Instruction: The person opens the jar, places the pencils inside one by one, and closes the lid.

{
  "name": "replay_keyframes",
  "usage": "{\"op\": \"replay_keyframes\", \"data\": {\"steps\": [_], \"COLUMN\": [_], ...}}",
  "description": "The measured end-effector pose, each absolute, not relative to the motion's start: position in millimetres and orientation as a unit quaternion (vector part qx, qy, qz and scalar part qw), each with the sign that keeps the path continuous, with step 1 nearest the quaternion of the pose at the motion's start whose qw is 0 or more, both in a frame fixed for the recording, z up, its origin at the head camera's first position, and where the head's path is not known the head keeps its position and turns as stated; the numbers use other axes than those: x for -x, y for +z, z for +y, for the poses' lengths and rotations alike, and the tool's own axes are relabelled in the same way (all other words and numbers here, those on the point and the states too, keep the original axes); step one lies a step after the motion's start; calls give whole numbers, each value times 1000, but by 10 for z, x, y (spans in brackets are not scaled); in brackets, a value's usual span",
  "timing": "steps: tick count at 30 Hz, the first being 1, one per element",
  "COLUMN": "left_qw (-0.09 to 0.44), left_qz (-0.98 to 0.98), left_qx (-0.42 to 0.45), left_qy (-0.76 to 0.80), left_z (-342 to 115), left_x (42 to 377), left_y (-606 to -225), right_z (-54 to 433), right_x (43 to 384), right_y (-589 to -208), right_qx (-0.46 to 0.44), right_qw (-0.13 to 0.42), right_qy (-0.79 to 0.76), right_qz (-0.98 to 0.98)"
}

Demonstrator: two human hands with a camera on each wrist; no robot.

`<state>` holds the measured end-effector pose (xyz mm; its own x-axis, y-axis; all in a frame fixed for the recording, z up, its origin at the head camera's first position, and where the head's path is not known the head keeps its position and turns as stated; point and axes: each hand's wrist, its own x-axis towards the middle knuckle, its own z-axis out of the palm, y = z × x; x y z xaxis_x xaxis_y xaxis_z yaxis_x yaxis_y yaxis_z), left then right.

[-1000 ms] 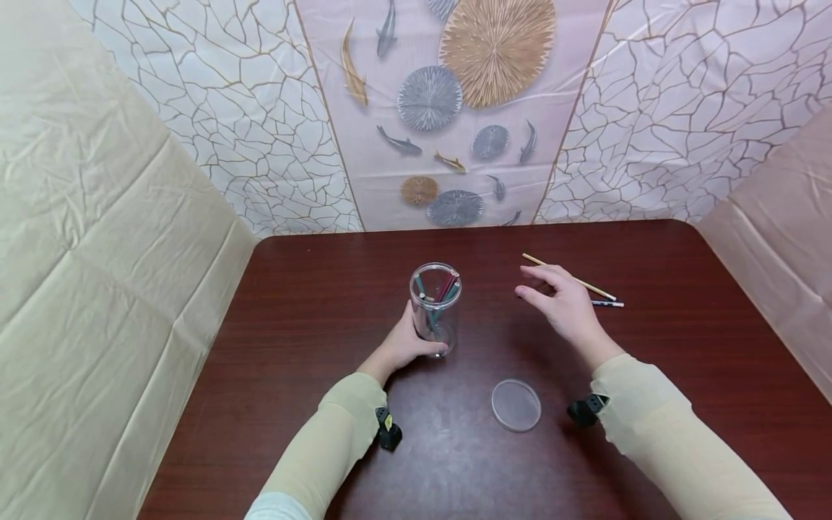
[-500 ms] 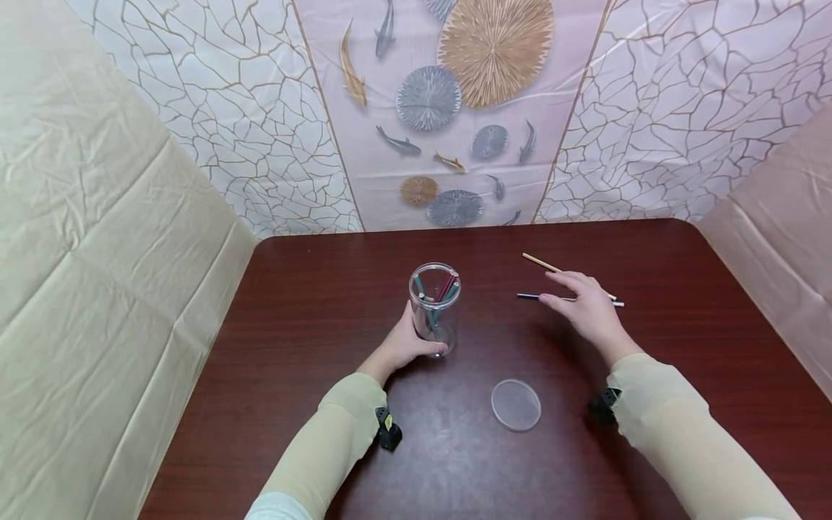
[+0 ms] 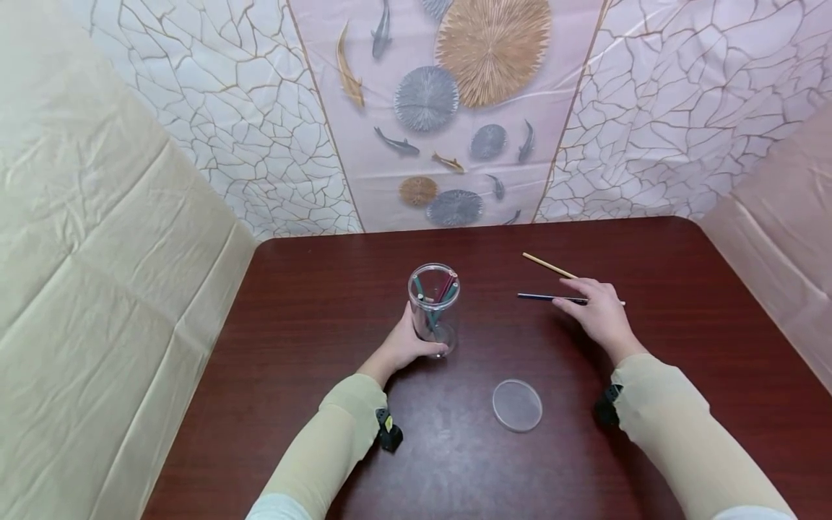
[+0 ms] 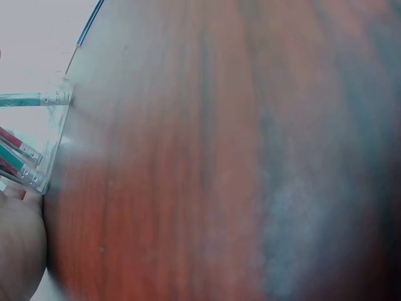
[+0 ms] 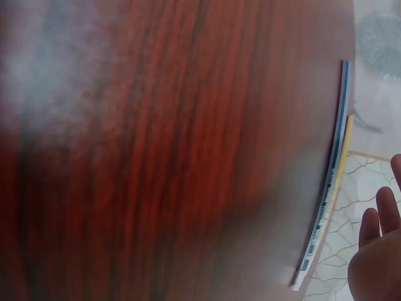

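Observation:
My left hand grips the lower side of a clear plastic jar that stands upright on the table. Several pencils, red and green, lean inside it. In the left wrist view their metal ends show through the jar wall. My right hand hovers over two loose pencils, its thumb and fingers apart. One is a dark blue pencil, the other a yellow pencil; the hand hides part of both. The right wrist view shows the blue pencil lying apart from the hand.
A round clear lid lies flat on the dark red-brown table, nearer the front between my forearms. A patterned cloth backdrop rises behind the far table edge, with pale cloth at both sides.
My right hand has moved right and slightly nearer, down over the pencils, uncovering the blue pencil's left end. My left hand and the jar have stayed in place.

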<state>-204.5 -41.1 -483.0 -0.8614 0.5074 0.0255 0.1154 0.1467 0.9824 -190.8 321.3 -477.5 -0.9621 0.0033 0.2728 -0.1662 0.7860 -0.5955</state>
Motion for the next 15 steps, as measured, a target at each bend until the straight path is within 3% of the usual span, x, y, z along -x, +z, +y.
{"op": "replay_keyframes", "data": {"steps": [5, 15], "left_qw": [159, 141], "left_qz": [741, 747], "left_qx": [-205, -202], "left_qy": [619, 618], "left_z": [-426, -398], "left_x": [2034, 2132], "left_y": [-4871, -5055], "right_z": [3249, 3291], "right_x": [2003, 2058], "right_y": [-4900, -5028], "right_qx": [-51, -76], "right_qw": [105, 134], "right_qy": [309, 299], "right_qz": [-944, -942]}}
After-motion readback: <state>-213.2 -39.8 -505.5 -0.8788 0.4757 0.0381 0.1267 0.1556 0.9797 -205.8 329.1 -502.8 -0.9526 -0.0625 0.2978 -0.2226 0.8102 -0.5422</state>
